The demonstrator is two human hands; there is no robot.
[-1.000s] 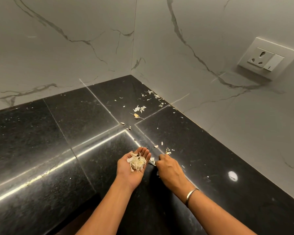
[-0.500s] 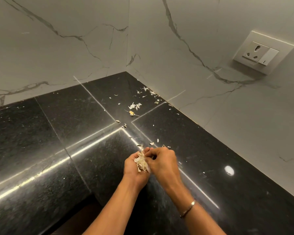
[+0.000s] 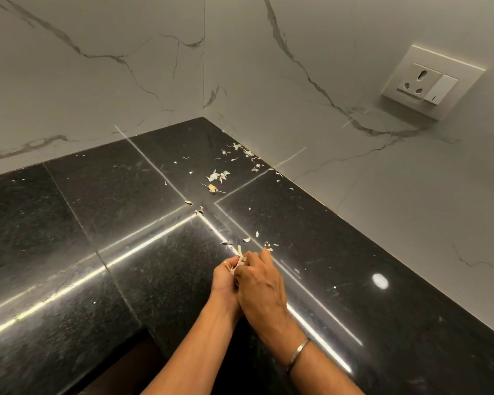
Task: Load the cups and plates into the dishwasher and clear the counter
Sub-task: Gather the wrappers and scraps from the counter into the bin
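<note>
A black polished stone counter (image 3: 69, 223) fills the corner. Pale garlic peels lie scattered on it: a cluster near the back corner (image 3: 218, 175), one yellowish piece (image 3: 212, 188), and a few bits (image 3: 247, 240) just beyond my hands. My left hand (image 3: 224, 276) is cupped and closed around a pile of peels, of which a few pale edges (image 3: 241, 256) stick out. My right hand (image 3: 261, 286) lies over the left palm, fingers pressed onto the peels. No cups, plates or dishwasher are in view.
White marble-patterned walls meet at the corner (image 3: 203, 81) behind the counter. A wall socket with a switch (image 3: 428, 84) sits on the right wall. The counter's inner front edge (image 3: 143, 330) drops off near my forearms. A metal bangle (image 3: 297, 354) circles my right wrist.
My left palm was open with the peels showing; my right hand has moved from the counter onto it, and the left fingers have closed around the pile.
</note>
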